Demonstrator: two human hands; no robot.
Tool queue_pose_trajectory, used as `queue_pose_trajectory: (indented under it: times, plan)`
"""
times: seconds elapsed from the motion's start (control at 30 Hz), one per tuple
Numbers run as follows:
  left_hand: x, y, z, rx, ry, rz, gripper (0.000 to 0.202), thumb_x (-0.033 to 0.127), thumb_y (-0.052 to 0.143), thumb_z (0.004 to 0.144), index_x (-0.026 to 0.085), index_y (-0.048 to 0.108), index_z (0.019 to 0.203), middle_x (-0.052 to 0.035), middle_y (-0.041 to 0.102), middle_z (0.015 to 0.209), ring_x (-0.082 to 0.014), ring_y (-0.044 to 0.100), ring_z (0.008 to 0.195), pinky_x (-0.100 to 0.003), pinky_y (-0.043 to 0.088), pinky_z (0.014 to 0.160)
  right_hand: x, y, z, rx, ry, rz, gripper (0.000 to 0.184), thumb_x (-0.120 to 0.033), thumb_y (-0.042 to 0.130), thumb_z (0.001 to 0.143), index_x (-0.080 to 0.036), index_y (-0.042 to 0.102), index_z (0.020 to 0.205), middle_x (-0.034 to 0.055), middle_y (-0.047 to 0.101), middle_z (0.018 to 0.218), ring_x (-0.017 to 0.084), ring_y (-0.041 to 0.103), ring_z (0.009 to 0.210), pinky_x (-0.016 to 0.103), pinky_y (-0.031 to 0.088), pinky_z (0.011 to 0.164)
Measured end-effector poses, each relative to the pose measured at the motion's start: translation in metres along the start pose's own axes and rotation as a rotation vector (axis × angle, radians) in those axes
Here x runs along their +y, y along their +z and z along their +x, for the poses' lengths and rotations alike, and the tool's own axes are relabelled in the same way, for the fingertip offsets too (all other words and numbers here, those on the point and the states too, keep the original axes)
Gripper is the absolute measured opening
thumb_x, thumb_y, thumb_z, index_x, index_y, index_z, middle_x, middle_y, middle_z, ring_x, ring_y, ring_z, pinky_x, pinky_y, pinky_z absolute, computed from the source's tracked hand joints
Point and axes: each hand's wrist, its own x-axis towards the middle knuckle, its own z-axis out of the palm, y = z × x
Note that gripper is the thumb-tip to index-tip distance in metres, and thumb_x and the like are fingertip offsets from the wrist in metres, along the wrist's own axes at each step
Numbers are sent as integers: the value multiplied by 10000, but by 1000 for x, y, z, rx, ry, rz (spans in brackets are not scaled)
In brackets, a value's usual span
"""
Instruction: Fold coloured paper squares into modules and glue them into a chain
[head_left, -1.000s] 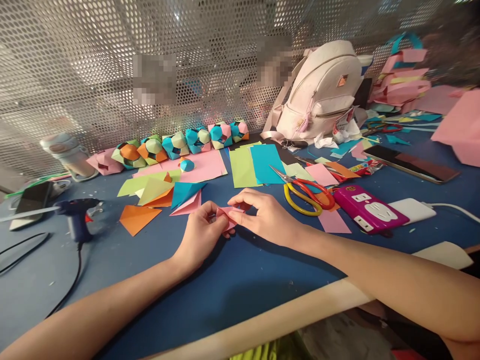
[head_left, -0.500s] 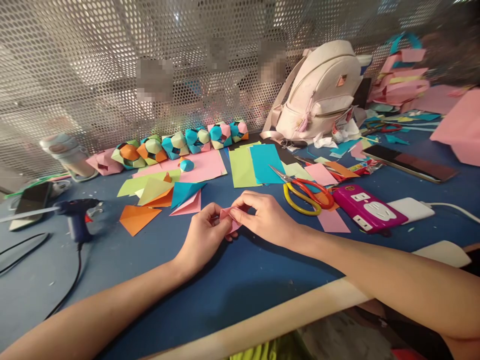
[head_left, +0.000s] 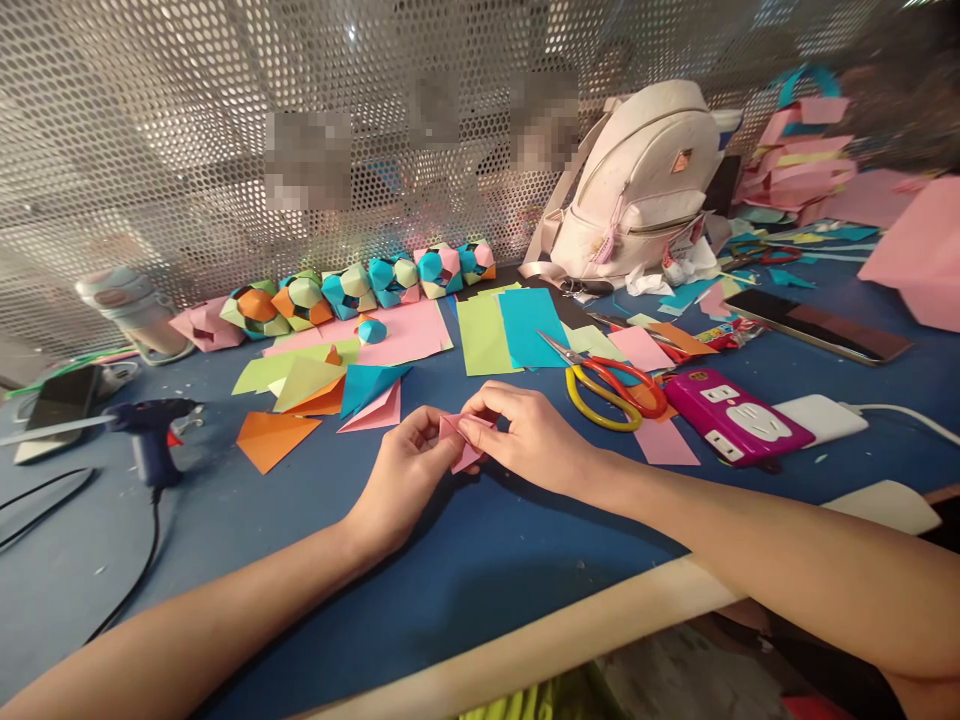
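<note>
Between my two hands, just above the blue table, is a small folded piece of pink paper (head_left: 466,457). My left hand (head_left: 409,470) pinches its left side between thumb and fingers. Curled over its right side, my right hand (head_left: 521,437) presses it with the thumb; the fingertips behind the paper are partly hidden. Left of my hands lie a folded blue and pink paper piece (head_left: 373,398) and an orange folded one (head_left: 276,440). Scissors with red and yellow handles (head_left: 611,392) rest to the right, beside green sheets (head_left: 482,335) and blue sheets (head_left: 534,328).
A glue gun (head_left: 154,440) with its cord stands on the left. Several folded paper balls (head_left: 349,290) line the back near a bottle (head_left: 131,310). On the right are a purple power strip (head_left: 739,418), a phone (head_left: 817,325) and a backpack (head_left: 637,190).
The pink paper shows more of its surface between my hands, and my left fingertips have shifted slightly. Both hands stay in nearly the same place.
</note>
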Motion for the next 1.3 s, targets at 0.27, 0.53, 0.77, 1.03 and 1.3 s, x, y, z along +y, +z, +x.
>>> queue_pose_trajectory:
  times: [0.27,0.53,0.77,1.03,1.3]
  plan:
    - [-4,-2,2,-33,-3,-108,142,275,645,792,156,567,793,-1,638,706,-144,623,692,-278,482,697,-6,-5,1,-38,64,84,155,-213,499,884,-155,609,793,26,616,793,119,570,723,230,438,654]
    - [-3,-5,5,55,40,-159,227,280,693,759,168,626,945,10,671,787,-116,621,695,-229,489,664,-4,-3,1,-14,75,80,160,-122,558,760,-167,574,913,22,642,848,113,567,684,244,465,663]
    - [-4,-5,6,-15,43,-94,313,354,681,772,157,648,1012,-44,699,831,-164,648,721,-306,515,726,-6,-5,3,-52,219,235,92,-193,502,833,-177,570,893,-8,641,723,124,626,644,223,461,575]
    - [-4,-5,4,-1,60,-59,296,384,679,777,161,636,967,-19,672,778,-145,630,703,-264,488,683,-1,-6,6,4,167,184,89,-208,533,831,-155,599,804,9,655,743,114,585,658,228,463,612]
    - [-5,-7,5,72,79,23,240,403,644,789,164,640,808,16,589,681,-113,539,624,-231,426,603,1,-3,3,25,94,113,97,-204,538,833,-160,597,769,7,643,719,113,565,645,222,454,584]
